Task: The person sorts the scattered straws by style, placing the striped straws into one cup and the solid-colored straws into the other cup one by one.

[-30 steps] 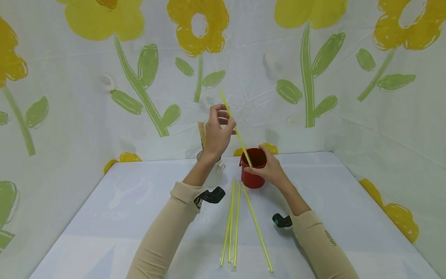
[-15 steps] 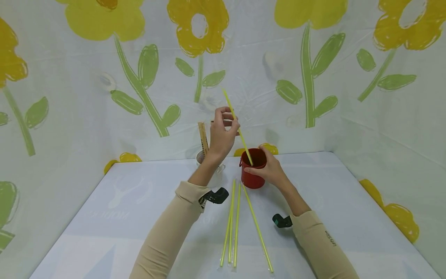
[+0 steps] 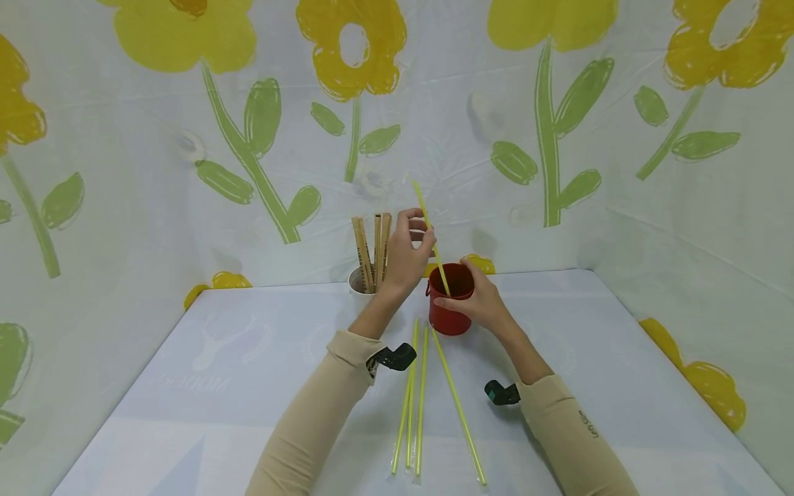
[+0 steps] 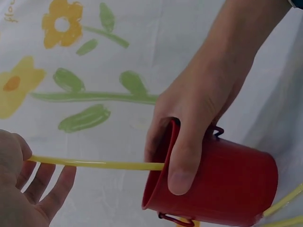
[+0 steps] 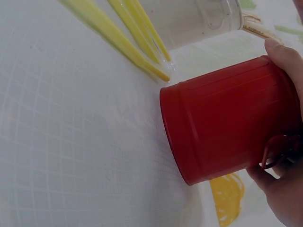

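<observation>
A thin yellow straw [image 3: 440, 266] leans into the red bucket [image 3: 449, 319], its lower end inside the mouth. My left hand [image 3: 411, 260] pinches the straw between thumb and finger above the rim, the other fingers spread apart. In the left wrist view the straw [image 4: 113, 165] passes over the rim beside my right thumb. Around the bucket's upper part, my right hand [image 3: 486, 303] grips with the thumb on the near side and fingers on the far side. The bucket stands on the table and has small wire handles. Its inside bottom is hidden.
Several yellow straws in clear wrappers [image 3: 421, 406] lie on the white table in front of the bucket. Left of it stands a white cup [image 3: 358, 297] with several paper-wrapped sticks [image 3: 362, 251], partly behind my left hand. A flower-printed cloth wall [image 3: 446, 138] rises behind the table.
My left hand has moved right and down toward the bucket with the straw, which now stands steeper and lower. The sticks in the white cup have come into view. My right hand stays put.
</observation>
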Available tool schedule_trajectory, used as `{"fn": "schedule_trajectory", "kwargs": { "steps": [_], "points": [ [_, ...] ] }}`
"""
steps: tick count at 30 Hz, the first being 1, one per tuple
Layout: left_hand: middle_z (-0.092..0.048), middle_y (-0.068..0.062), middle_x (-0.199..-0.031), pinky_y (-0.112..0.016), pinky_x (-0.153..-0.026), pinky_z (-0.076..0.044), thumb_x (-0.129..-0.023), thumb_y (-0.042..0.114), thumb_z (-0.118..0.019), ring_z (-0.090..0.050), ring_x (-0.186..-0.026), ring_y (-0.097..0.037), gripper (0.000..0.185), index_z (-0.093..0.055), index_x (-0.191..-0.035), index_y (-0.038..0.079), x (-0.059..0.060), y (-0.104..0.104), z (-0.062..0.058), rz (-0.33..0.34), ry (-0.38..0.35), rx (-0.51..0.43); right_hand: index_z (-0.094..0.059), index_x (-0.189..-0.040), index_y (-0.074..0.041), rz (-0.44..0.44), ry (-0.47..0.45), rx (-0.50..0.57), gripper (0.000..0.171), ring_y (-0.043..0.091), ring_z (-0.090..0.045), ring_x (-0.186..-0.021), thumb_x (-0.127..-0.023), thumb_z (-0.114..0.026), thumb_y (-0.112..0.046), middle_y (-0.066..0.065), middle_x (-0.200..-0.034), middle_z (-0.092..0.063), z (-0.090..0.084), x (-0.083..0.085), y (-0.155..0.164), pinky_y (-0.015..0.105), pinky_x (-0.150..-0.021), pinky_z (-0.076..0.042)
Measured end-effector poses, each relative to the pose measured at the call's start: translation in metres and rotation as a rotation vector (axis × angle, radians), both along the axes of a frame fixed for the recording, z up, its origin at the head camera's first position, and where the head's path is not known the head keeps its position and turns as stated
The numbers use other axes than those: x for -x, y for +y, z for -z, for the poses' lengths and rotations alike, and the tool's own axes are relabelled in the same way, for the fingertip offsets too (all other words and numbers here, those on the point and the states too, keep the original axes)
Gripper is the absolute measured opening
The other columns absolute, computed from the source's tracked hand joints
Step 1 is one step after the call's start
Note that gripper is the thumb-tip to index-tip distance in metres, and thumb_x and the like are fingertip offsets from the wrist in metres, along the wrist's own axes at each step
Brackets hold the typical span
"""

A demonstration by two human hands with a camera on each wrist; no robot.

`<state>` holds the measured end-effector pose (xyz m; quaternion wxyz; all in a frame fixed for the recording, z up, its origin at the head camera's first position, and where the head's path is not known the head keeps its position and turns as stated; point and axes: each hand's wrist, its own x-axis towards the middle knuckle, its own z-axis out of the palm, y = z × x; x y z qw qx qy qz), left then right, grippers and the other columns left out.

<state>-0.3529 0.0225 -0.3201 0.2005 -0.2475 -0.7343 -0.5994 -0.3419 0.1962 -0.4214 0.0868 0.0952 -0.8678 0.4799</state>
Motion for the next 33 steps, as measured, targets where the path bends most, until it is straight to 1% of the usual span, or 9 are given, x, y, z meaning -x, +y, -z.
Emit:
{"fn": "schedule_trajectory", "kwargs": {
  "steps": [4,7,9,16,23,28,33],
  "points": [
    [-0.061,-0.017,-0.105,-0.033,-0.065,-0.060,-0.097,0.007,-0.054,-0.066,-0.088,-0.028,0.032,-0.046,-0.128,0.004,0.001,0.005,0.006,0.001,-0.003,0.009,-0.025,-0.153,-0.015,-0.006,0.011,-0.001,0.100,0.028,-0.046,-0.132,-0.075,-0.083,-0.040,0.007,-0.144,-0.048,0.000,0.000,0.000,0.050,-0.096,-0.052],
    [-0.061,-0.016,-0.106,-0.028,-0.064,-0.060,-0.098,0.008,-0.054,-0.066,-0.089,-0.027,0.033,-0.046,-0.130,0.006,0.003,0.008,0.012,-0.008,-0.009,0.042,-0.026,-0.152,-0.015,-0.011,0.019,0.001,0.099,0.028,-0.047,-0.130,-0.076,-0.083,-0.040,0.007,-0.142,-0.049,0.000,0.000,0.001,0.050,-0.096,-0.053],
    [-0.061,-0.016,-0.107,-0.026,-0.064,-0.059,-0.098,0.008,-0.055,-0.066,-0.091,-0.028,0.033,-0.046,-0.130,0.006,0.005,0.010,0.017,-0.008,-0.013,0.062,-0.026,-0.152,-0.015,-0.014,0.021,0.001,0.099,0.028,-0.047,-0.130,-0.075,-0.083,-0.041,0.007,-0.142,-0.049,-0.001,0.000,0.001,0.050,-0.096,-0.053],
    [-0.063,-0.016,-0.108,-0.027,-0.066,-0.060,-0.098,0.008,-0.057,-0.068,-0.094,-0.029,0.033,-0.048,-0.130,0.007,0.007,0.014,0.030,-0.006,-0.042,0.108,-0.028,-0.151,-0.015,-0.033,0.027,0.012,0.097,0.027,-0.048,-0.129,-0.076,-0.083,-0.041,0.006,-0.140,-0.050,0.000,0.000,0.002,0.049,-0.097,-0.052],
    [-0.063,-0.017,-0.108,-0.027,-0.066,-0.059,-0.097,0.007,-0.058,-0.069,-0.094,-0.031,0.035,-0.048,-0.131,0.006,0.007,0.018,0.039,-0.005,-0.074,0.115,-0.030,-0.149,-0.015,-0.044,0.036,0.014,0.092,0.028,-0.050,-0.126,-0.077,-0.083,-0.037,0.006,-0.138,-0.051,0.001,0.000,0.003,0.049,-0.098,-0.052],
    [-0.063,-0.017,-0.108,-0.026,-0.065,-0.059,-0.097,0.007,-0.058,-0.068,-0.094,-0.030,0.035,-0.049,-0.130,0.007,0.008,0.020,0.045,-0.008,-0.092,0.114,-0.028,-0.150,-0.015,-0.048,0.041,0.012,0.094,0.028,-0.050,-0.126,-0.077,-0.083,-0.037,0.007,-0.139,-0.050,0.001,0.000,0.003,0.049,-0.098,-0.052],
    [-0.061,-0.016,-0.110,-0.024,-0.065,-0.059,-0.098,0.008,-0.056,-0.067,-0.096,-0.029,0.036,-0.047,-0.132,0.005,0.008,0.021,0.049,0.011,-0.110,0.111,-0.027,-0.151,-0.015,-0.043,0.039,0.009,0.096,0.028,-0.049,-0.127,-0.077,-0.083,-0.037,0.007,-0.140,-0.049,0.002,0.000,0.003,0.049,-0.097,-0.052]
  ]
}}
